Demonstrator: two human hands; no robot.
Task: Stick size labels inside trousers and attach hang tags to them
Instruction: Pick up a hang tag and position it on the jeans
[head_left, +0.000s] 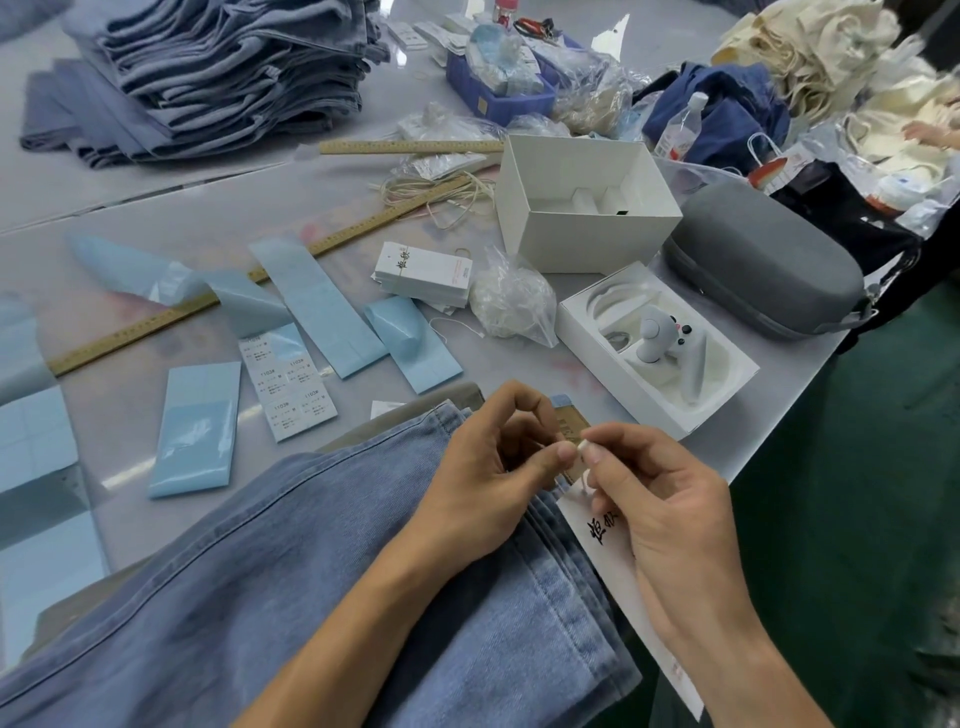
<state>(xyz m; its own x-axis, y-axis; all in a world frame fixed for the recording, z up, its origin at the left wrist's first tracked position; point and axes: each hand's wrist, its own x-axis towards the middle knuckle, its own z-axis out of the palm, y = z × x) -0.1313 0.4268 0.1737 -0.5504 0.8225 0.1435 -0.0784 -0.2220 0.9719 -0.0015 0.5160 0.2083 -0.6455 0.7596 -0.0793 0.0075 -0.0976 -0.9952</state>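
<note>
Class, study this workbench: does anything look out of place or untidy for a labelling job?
Yes. An open white box with a game controller and a grey zip case sit among the labelling supplies, unrelated to trousers. Blue backing strips lie scattered, some curling. Both hands pinch a small white fastener above the hang tag.

This is a garment finishing workroom, set up around a wide grey worktable (156, 176). Far ahead and to the left of the hands rises a tall stack of folded jeans (228, 67). Just beyond the hands lie blue backing strips (319, 306), a sheet of size labels (288, 384) and a bundle of hang tags (423, 273). Two long wooden rulers (260, 275) cross the table further out, beside loose tag strings (441, 189). Well off to the right sits a heap of cream cloth bags (810, 52).
</note>
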